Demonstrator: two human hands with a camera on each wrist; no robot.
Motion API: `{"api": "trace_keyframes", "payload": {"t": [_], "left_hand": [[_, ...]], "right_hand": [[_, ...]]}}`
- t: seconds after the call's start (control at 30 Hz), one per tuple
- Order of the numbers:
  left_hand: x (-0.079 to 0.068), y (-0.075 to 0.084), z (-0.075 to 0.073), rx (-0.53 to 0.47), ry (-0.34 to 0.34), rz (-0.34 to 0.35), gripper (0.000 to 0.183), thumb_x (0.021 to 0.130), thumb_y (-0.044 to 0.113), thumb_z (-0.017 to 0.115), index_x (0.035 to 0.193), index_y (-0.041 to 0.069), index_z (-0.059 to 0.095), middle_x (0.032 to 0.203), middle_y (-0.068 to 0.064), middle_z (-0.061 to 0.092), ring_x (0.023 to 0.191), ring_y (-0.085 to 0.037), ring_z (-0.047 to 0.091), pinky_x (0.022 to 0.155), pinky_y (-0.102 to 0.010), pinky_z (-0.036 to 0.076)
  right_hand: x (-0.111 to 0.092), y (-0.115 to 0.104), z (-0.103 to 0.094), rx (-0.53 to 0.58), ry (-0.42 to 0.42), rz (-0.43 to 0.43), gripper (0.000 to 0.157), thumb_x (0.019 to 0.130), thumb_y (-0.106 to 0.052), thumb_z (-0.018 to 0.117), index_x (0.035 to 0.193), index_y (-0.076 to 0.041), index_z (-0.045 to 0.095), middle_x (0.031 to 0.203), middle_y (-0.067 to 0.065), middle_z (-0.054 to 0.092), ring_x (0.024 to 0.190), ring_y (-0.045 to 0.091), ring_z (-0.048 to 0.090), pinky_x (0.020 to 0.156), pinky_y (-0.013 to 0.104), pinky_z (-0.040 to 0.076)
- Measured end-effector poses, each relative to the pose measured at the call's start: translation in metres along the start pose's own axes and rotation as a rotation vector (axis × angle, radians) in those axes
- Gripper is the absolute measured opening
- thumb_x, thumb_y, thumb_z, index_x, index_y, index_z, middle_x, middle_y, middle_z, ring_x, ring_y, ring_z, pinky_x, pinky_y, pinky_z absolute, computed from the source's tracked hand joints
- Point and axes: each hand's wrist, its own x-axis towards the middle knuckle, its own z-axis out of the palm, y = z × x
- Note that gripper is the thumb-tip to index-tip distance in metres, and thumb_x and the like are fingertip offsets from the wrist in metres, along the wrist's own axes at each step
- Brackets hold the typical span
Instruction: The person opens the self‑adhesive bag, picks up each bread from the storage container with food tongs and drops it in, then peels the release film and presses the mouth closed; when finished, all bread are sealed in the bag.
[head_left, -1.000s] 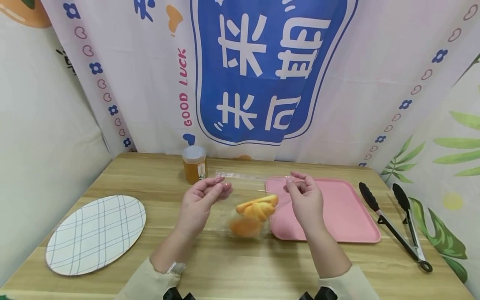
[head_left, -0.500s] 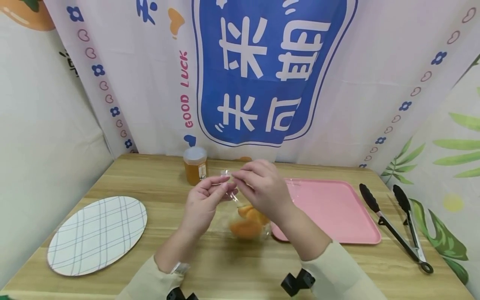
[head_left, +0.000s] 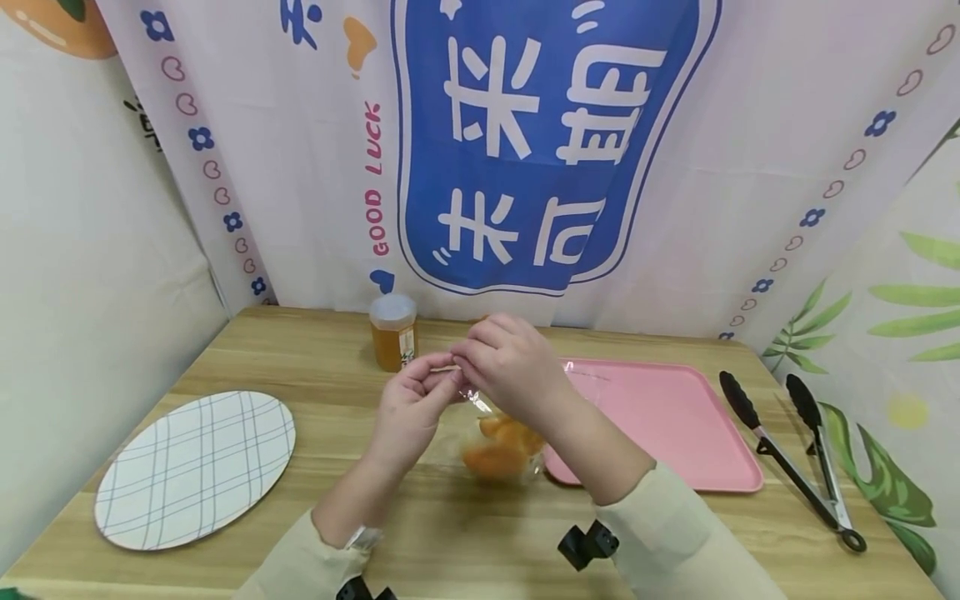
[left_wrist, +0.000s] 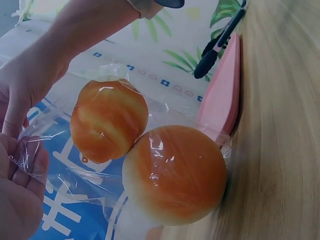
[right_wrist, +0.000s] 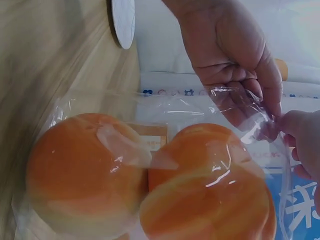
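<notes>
My left hand [head_left: 408, 412] pinches the top edge of a clear plastic bag [right_wrist: 195, 107] between thumb and fingers. Beside it, fingertips meeting, my right hand [head_left: 513, 371] pinches the same edge. Two bread rolls hang inside the bag, close over the table: a smooth round bun [left_wrist: 175, 175] and a ridged roll [left_wrist: 109, 120]. Both have shiny orange-brown tops and press against each other. In the head view the right hand and forearm hide part of the bag and the ridged roll.
A pink tray [head_left: 660, 425] lies just right of the bag, with black-tipped tongs [head_left: 801, 483] beyond it. To the left is an oval checked plate [head_left: 195, 471]. Behind the left hand stands a lidded jar [head_left: 393, 337] of amber contents, near the curtain.
My right hand has crossed left from the bag's far top corner to meet the left hand, so the stretched-out opening is now drawn together. The left hand has barely moved.
</notes>
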Motion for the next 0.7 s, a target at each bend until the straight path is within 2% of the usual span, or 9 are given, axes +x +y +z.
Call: {"api": "trace_keyframes", "payload": {"t": [0.17, 0.37, 0.5, 0.7], "left_hand": [[-0.0012, 0.0008, 0.0012, 0.009, -0.005, -0.011, 0.024, 0.094, -0.008, 0.054, 0.116, -0.017, 0.054, 0.081, 0.014, 0.074, 0.077, -0.003, 0.070, 0.079, -0.022, 0.060], [-0.0019, -0.0012, 0.0011, 0.000, -0.017, -0.014, 0.026, 0.093, -0.008, 0.054, 0.118, -0.017, 0.053, 0.082, 0.015, 0.074, 0.078, -0.004, 0.071, 0.078, -0.021, 0.060], [-0.0021, -0.0021, 0.0008, 0.003, -0.040, -0.010, 0.028, 0.094, -0.007, 0.054, 0.121, -0.017, 0.053, 0.083, 0.015, 0.074, 0.081, -0.004, 0.072, 0.080, -0.022, 0.060], [-0.0019, -0.0023, 0.0017, 0.015, -0.052, -0.024, 0.029, 0.095, -0.004, 0.055, 0.120, -0.018, 0.054, 0.083, 0.015, 0.074, 0.080, -0.004, 0.071, 0.079, -0.023, 0.061]], "right_hand": [[-0.0012, 0.0008, 0.0005, -0.055, -0.021, -0.041, 0.005, 0.087, -0.012, 0.073, 0.090, -0.010, 0.074, 0.086, -0.001, 0.070, 0.087, 0.017, 0.063, 0.079, 0.027, 0.056], [-0.0005, 0.0007, 0.0009, -0.017, -0.054, -0.006, 0.003, 0.089, -0.011, 0.070, 0.091, -0.010, 0.071, 0.088, 0.000, 0.069, 0.090, 0.018, 0.062, 0.080, 0.027, 0.055], [-0.0009, 0.0005, 0.0027, 0.075, -0.062, 0.085, 0.003, 0.089, -0.011, 0.069, 0.090, -0.008, 0.070, 0.088, 0.001, 0.069, 0.091, 0.019, 0.062, 0.084, 0.030, 0.054], [-0.0044, 0.0001, 0.0061, 0.302, -0.064, 0.333, 0.005, 0.089, -0.008, 0.065, 0.087, -0.005, 0.067, 0.089, 0.004, 0.067, 0.090, 0.021, 0.060, 0.084, 0.033, 0.053]]}}
